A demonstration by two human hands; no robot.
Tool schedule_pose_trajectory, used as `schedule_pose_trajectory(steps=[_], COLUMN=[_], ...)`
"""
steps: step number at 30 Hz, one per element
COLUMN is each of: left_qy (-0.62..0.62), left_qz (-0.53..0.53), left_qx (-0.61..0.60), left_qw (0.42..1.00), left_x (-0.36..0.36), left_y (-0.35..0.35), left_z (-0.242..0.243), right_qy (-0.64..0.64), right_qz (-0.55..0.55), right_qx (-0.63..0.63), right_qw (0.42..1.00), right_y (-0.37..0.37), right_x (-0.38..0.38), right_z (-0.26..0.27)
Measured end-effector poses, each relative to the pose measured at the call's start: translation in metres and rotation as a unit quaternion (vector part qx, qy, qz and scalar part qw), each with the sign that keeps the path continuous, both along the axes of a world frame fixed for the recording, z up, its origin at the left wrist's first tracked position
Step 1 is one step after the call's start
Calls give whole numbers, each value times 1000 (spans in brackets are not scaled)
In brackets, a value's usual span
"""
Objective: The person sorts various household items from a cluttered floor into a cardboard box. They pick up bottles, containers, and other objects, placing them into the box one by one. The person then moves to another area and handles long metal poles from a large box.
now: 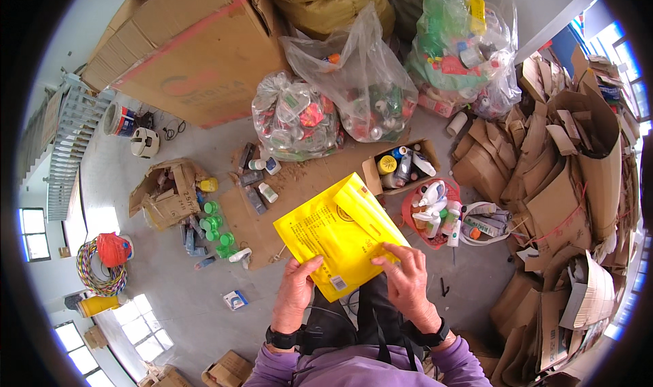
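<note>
A yellow plastic packaging bag (326,229) with printing and a barcode is held up in front of me, its upper right edge folded over. My left hand (298,290) pinches the lower left edge between thumb and fingers. My right hand (405,280) grips the lower right edge, with its index finger and thumb over the printed face. Beyond the bag, a small cardboard box (376,180) holds bottles and spray cans. A red plastic basket (408,218) of white bottles stands to the right of the bag. Green plastic bottles (211,221) lie to its left.
Clear sacks of bottles and cans (296,116) stand ahead beside a big cardboard box (204,76). Flattened cardboard (556,198) is heaped on the right. A torn carton (171,193) and a coiled striped hose or cable (86,269) are on the left. A small blue-and-white packet (235,300) lies on the floor.
</note>
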State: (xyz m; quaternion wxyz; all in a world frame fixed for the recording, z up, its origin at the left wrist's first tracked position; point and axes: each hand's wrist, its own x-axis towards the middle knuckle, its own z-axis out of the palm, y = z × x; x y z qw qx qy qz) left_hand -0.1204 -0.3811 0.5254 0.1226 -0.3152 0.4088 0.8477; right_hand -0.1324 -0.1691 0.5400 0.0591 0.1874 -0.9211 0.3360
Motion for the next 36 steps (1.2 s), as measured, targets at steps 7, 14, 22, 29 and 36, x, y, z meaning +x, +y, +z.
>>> schedule_pose_trajectory(steps=[7, 14, 22, 29, 36], left_qy=[24, -14, -35, -99, -116], left_qz=[-52, -114, -307, -269, -279], left_qx=[-66, -26, -103, -145, -158], left_qw=[996, 993, 945, 947, 940], left_x=[6, 7, -6, -19, -15], left_y=[0, 20, 50, 31, 41], left_z=[8, -11, -78, -96, -99], right_qy=[-79, -389, -402, -195, -69], right_qz=[-135, -219, -394, -641, -708], right_qx=[-53, -390, -621, -498, -415], right_qw=[986, 805, 546, 551, 567], right_y=[-7, 3, 74, 208, 345], right_x=[-2, 23, 72, 103, 112], right_z=[-7, -40, -124, -209, -224])
